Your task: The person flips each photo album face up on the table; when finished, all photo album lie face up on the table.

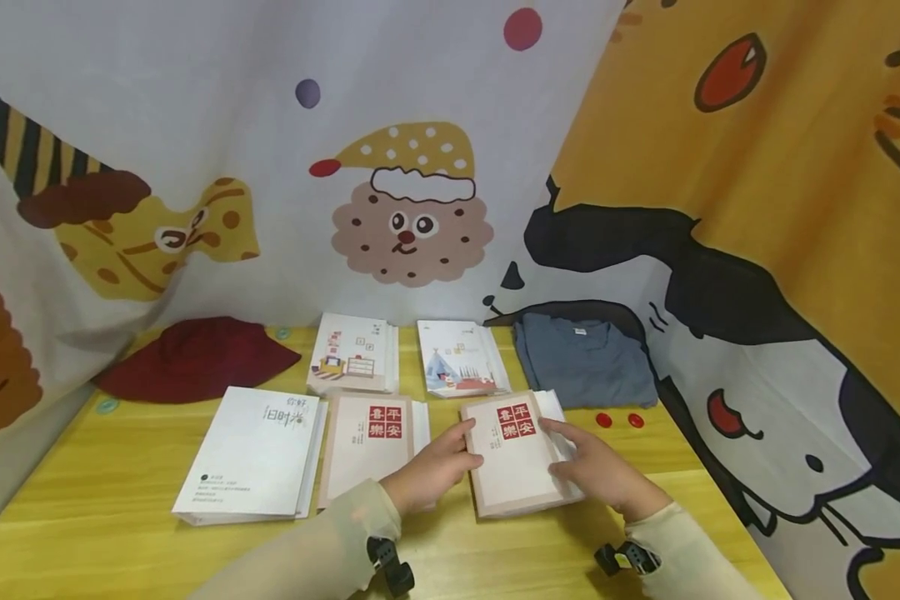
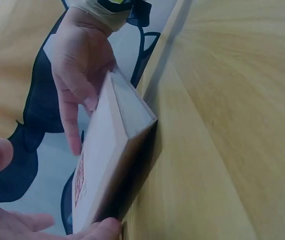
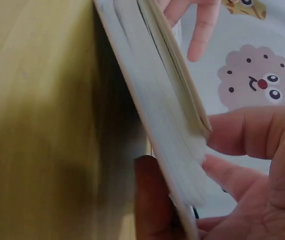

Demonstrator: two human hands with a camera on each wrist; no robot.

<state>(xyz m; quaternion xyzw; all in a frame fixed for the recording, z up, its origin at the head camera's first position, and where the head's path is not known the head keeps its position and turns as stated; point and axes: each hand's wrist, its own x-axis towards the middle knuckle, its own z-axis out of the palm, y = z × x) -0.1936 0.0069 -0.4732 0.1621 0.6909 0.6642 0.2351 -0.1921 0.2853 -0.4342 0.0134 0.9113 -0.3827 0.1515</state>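
Now both hands, left [image 1: 433, 467] & right [image 1: 598, 471], grip the beige book [image 1: 516, 462] by its edges.

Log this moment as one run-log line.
left hand: grips book's left edge | right hand: grips right edge, page side | book: red-seal cover up, one edge tilted off table

I'm looking at a yellow wooden table [image 1: 105, 500] with visible grain, boxed in by hanging cartoon-printed cloth. The backdrop ahead [image 1: 195, 125] is pale, with a cookie face in a spotted cap [image 1: 411, 221], a wrapped-candy figure [image 1: 150, 237] and scattered dots. On the right I see an orange cloth [image 1: 757, 150] with a black-and-white animal face draped down to the table edge. Light is soft and even, no hard shadows
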